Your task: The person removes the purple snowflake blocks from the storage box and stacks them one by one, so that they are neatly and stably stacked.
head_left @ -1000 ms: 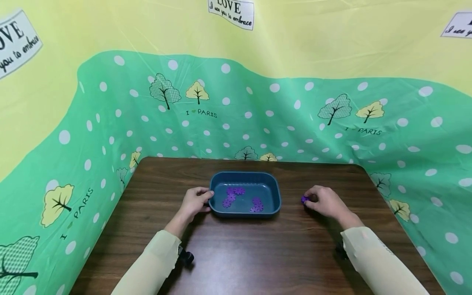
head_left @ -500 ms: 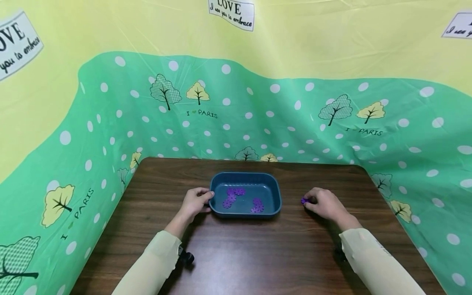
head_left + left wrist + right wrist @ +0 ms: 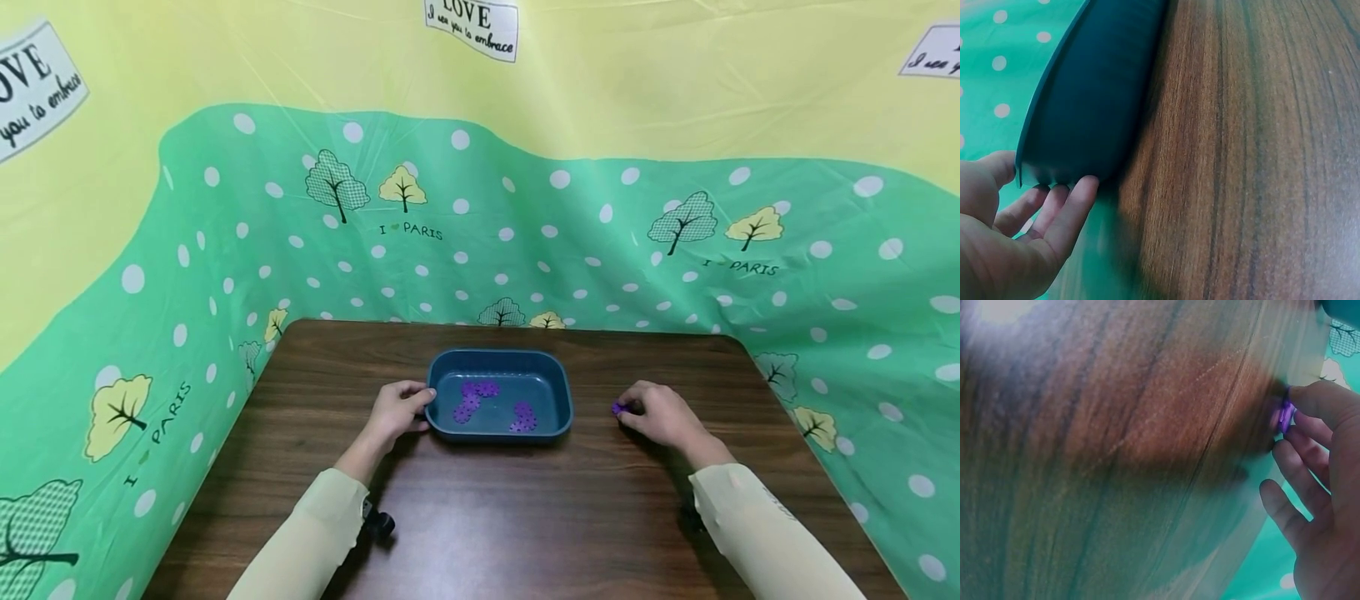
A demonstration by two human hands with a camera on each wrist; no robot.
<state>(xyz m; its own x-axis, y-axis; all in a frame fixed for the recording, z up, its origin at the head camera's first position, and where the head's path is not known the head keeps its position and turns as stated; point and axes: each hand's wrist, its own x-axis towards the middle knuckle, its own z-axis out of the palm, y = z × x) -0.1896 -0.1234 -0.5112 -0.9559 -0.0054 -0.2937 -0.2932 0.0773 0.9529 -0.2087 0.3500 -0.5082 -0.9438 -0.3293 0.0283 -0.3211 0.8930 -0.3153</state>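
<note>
Our right hand [image 3: 662, 414] is pinching a purple piece [image 3: 618, 408] outside the box [image 3: 498, 437].
The piece is sitting right of centre in the head view; our left hand [image 3: 396, 410], mid-frame, is gripping the box's left end. We are judging the work partly done: two purple groups [image 3: 523, 417] are lying inside, and we are counting the pinched piece as left.

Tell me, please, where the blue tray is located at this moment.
In the head view, the blue tray is centred toward the far side of the wooden table, with purple pieces inside and the left grip on its left end.
</note>
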